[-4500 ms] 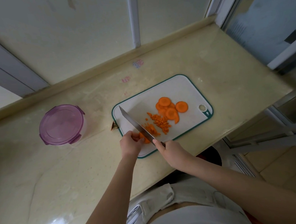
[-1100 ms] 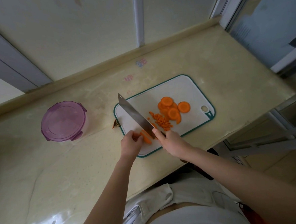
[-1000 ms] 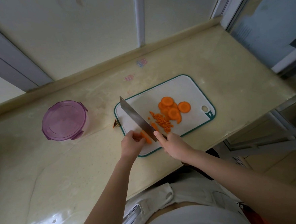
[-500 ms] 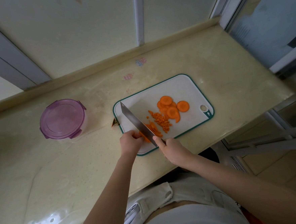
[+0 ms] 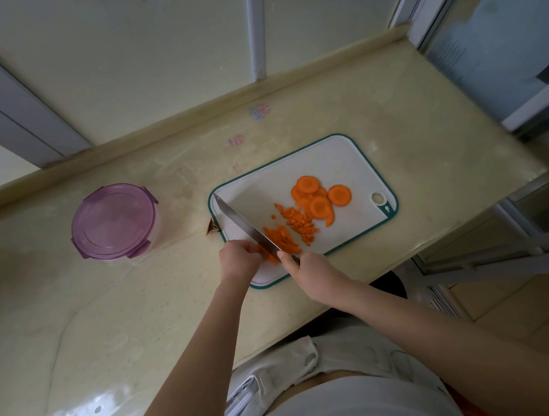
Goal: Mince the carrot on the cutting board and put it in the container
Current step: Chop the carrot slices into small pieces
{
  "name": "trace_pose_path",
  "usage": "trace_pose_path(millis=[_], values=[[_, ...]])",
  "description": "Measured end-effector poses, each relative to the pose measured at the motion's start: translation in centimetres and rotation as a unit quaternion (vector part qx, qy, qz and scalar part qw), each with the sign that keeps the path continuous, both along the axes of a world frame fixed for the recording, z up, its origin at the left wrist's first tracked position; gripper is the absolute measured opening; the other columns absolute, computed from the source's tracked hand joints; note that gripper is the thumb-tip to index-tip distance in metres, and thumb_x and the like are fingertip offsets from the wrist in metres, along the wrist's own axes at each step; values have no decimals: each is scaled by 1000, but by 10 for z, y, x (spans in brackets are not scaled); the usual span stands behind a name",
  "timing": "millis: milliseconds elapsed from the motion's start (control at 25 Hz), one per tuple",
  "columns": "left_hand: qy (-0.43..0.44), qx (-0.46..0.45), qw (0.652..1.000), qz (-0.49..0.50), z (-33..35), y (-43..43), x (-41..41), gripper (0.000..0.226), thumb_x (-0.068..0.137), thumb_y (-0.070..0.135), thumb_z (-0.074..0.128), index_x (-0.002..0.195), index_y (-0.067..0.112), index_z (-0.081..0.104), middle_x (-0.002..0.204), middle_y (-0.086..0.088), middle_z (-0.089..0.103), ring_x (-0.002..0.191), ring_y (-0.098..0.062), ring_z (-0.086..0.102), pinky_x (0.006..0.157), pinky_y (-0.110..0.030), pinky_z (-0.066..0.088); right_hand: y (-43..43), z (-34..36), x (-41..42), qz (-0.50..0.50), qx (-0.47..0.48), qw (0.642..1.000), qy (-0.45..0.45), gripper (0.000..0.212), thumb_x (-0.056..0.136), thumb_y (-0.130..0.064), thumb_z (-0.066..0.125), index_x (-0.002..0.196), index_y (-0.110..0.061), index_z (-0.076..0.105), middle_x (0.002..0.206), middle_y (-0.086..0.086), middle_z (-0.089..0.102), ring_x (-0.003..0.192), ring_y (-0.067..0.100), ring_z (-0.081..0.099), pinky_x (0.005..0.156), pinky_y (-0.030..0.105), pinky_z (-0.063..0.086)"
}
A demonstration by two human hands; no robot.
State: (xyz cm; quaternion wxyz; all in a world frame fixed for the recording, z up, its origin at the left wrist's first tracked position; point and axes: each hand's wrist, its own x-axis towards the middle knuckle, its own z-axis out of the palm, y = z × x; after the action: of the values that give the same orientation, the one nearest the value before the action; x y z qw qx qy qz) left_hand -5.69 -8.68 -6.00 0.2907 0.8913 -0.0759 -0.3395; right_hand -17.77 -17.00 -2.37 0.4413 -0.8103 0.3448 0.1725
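The board [image 5: 328,165] is white with a green rim and lies on the bench [image 5: 144,314], close to the near edge. Its hanging hole is at the right end.

Carrot on the board, in three groups:
- Slices [image 5: 318,198]: round discs, overlapping, right of centre.
- Dice [image 5: 300,224]: a small heap of minced bits just left of the slices.
- Strips [image 5: 282,239]: a short row of cut lengths against the right face of the knife blade.

The knife [image 5: 245,226] lies diagonally across the left half of the board. Its tip reaches the far-left corner and its edge is down on the board.

The right hand [image 5: 313,273] grasps the knife, with its fingers wrapped round the handle. The handle is hidden under the hand. One fingertip reaches forward onto the heel of the blade.

The left hand [image 5: 237,259] sits at the near-left part of the board, directly left of the blade. Its fingers are curled down and clamp a carrot piece [image 5: 263,252] against the board. Only a thin orange margin of that piece shows beside the blade.

The container [image 5: 115,222] is round and stands on the bench well left of the board. Its purple lid [image 5: 113,217] is closed on it.

A small brown scrap [image 5: 212,228] lies on the bench, touching the left rim of the board.
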Motion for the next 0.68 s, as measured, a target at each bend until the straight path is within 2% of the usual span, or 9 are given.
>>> trace_pose_path(millis=[80, 240, 400, 560, 680], values=[[-3, -4, 1000, -1, 0, 1, -1, 7, 80, 9, 67, 84, 9, 73, 82, -3, 63, 81, -17, 54, 67, -23, 40, 3, -5, 2, 4, 7, 1000, -17, 46, 99, -48, 33, 61, -25, 40, 60, -4, 45, 54, 8, 43, 54, 21, 37], [-12, -7, 1000, -3, 1, 2, -3, 6, 80, 8, 65, 80, 8, 72, 80, -3, 62, 80, -19, 55, 66, -24, 41, 5, -11, 5, -9, -9, 1000, -20, 56, 99, -50, 33, 57, -13, 40, 57, 2, 47, 54, 16, 47, 59, 31, 41], [-25, -13, 1000, -12, 2, 3, -6, 9, 81, 11, 66, 73, 14, 65, 76, 1, 60, 78, -15, 53, 67, -24, 40, 0, 0, 14, -19, 30, 998, -50, 53, 101, -44, 33, 56, -16, 35, 56, -3, 42, 52, 9, 42, 54, 21, 34], [-39, -16, 999, -16, 1, 5, -8, 4, 81, 13, 67, 77, 14, 66, 77, 1, 60, 78, -15, 52, 69, -23, 39, -6, -2, 21, -38, 53, 997, -42, 58, 99, -50, 34, 53, -14, 33, 50, 0, 40, 47, 14, 41, 53, 27, 33], [-54, -27, 998, -12, -1, 7, -11, 4, 81, 13, 68, 81, 11, 65, 78, 1, 59, 78, -15, 53, 70, -23, 39, -8, -5, 13, -64, 45, 996, -40, 59, 98, -52, 35, 52, -14, 33, 50, 0, 39, 45, 14, 40, 51, 26, 32]])
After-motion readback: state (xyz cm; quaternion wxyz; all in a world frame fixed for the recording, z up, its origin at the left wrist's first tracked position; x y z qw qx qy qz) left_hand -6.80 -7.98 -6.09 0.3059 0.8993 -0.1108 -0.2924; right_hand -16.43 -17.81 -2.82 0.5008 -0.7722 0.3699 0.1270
